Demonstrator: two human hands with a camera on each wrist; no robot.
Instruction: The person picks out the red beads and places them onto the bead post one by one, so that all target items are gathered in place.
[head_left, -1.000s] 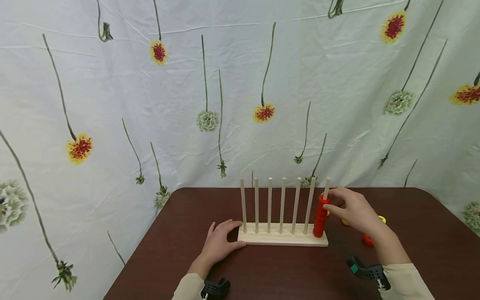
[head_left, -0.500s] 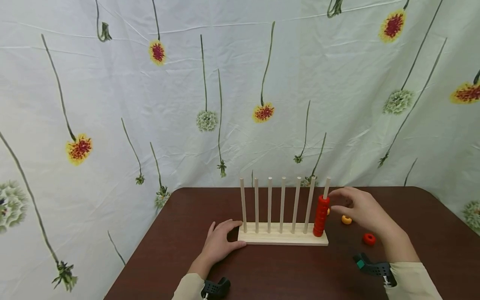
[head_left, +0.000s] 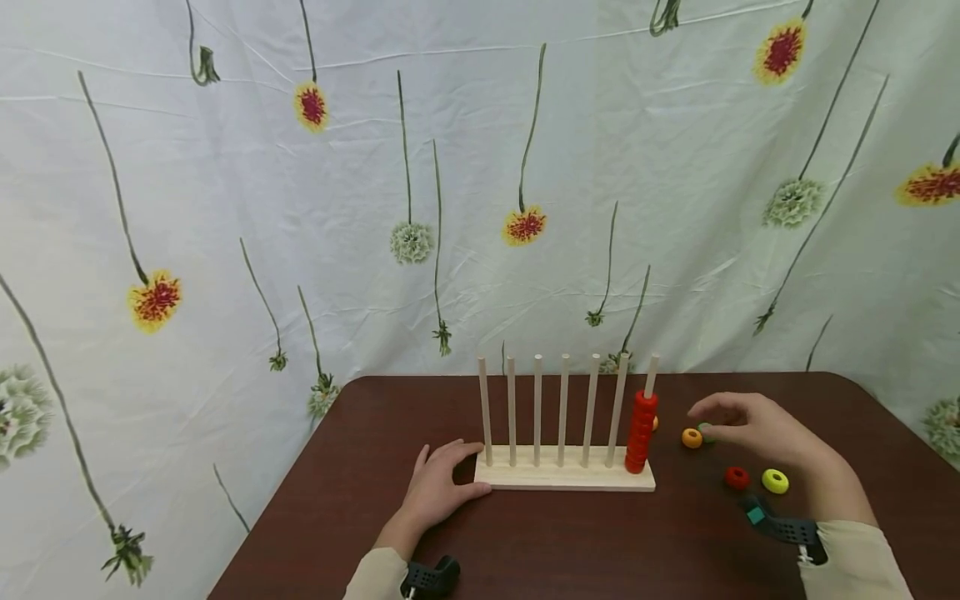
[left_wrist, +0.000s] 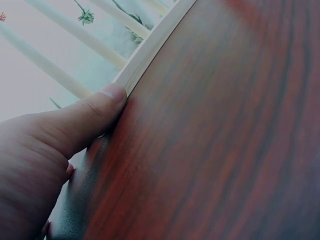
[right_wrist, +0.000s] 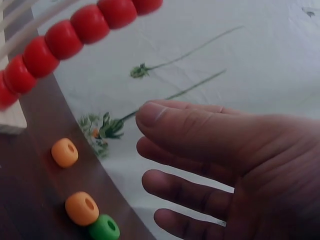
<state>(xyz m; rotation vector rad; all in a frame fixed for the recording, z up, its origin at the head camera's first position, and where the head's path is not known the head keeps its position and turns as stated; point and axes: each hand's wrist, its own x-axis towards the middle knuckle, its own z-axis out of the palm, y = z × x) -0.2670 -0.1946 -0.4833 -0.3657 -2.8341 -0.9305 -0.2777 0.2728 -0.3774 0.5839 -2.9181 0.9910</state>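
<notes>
A wooden peg rack (head_left: 562, 477) with several upright pegs stands on the table. Its rightmost peg carries a stack of red beads (head_left: 641, 432); the other pegs bear none. My left hand (head_left: 442, 486) holds the rack's left end, thumb on the front edge and fingers round towards the back. Right of the rack hovers my right hand (head_left: 772, 433), fingers loosely bent and nothing between them. Below its fingertips in the head view lie a green bead (head_left: 707, 432), partly covered, and an orange bead (head_left: 692, 438). The right wrist view shows a second orange bead (right_wrist: 65, 152) by the rack.
A loose red bead (head_left: 737, 477) and a yellow bead (head_left: 776, 481) lie on the dark brown table (head_left: 570, 550), nearer than the green one. Behind the table hangs a white cloth (head_left: 480, 167) printed with flowers.
My right hand has left the top of the red bead stack and moved right and lower, over the loose beads. The yellow bead is uncovered. My left hand stays on the rack.
</notes>
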